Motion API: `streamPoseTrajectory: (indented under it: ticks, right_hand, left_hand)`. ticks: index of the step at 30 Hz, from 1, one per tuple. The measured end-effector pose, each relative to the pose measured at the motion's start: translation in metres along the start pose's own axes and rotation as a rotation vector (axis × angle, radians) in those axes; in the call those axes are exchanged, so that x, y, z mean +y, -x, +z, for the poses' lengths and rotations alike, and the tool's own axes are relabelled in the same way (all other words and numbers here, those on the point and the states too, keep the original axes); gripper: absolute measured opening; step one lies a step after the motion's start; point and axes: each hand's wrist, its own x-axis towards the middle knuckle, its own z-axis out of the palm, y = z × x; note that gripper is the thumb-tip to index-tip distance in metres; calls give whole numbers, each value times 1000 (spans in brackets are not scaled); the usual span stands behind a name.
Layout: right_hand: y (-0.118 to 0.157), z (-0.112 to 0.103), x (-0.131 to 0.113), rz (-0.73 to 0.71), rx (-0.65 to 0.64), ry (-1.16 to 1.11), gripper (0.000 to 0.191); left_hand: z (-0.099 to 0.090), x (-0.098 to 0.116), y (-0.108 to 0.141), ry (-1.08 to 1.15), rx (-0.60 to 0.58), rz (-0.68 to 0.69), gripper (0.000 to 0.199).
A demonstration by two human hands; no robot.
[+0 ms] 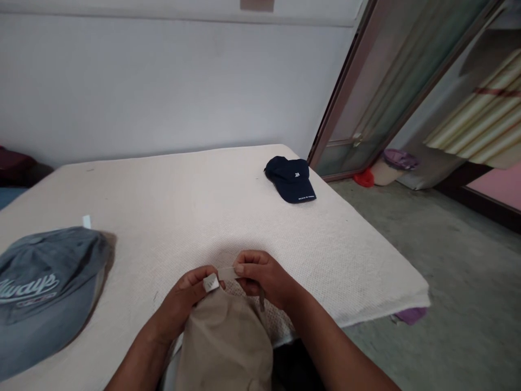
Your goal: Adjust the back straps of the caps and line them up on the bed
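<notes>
A beige fabric cap (228,336) rests at the bottom of the view, its lower part cut off by the frame edge. My left hand (183,298) is closed at the cap's upper edge, pinching it beside a small white printed label (211,283). Between the two hands stretches a short pale strip (228,273). The right end of that strip is pinched between the thumb and fingers of my right hand (262,274). A narrow beige strap (261,300) hangs below my right hand.
A grey cap (44,288) with "Always" lettering lies at the left on the white-covered bed (163,201). Toward the far right edge sits a navy cap (291,179). Behind is a pale wall (183,87); a bin (386,168) stands on the floor beyond.
</notes>
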Motion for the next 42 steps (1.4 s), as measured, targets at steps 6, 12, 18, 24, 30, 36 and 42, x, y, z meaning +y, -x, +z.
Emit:
streamPoseTrajectory:
  ticks: [6,12,18,24,30,36,42]
  right_hand:
    - [0,2,1,9,13,1,15]
    - [-1,1,4,23,-22,-15,15]
    - [0,-1,5,47,-48,-16,14]
    - [1,-1,3,46,-33,15,21]
    - [1,-2,2,51,-51,5,19]
    - [1,-2,4,57,-54,-9,13]
    - [1,0,5,85,-57,7,13]
  left_hand:
    - [-1,0,-3,2,-35,9,25]
    - [-3,0,-4,3,-12,0,25]
    - [-1,-1,-2,7,-59,0,17]
    - [1,2,-1,22,-125,19,20]
    - [3,4,0,15,-116,15,21]
    - [1,1,-1,26,-97,0,23]
    - [1,0,-2,-10,-156,-5,21]
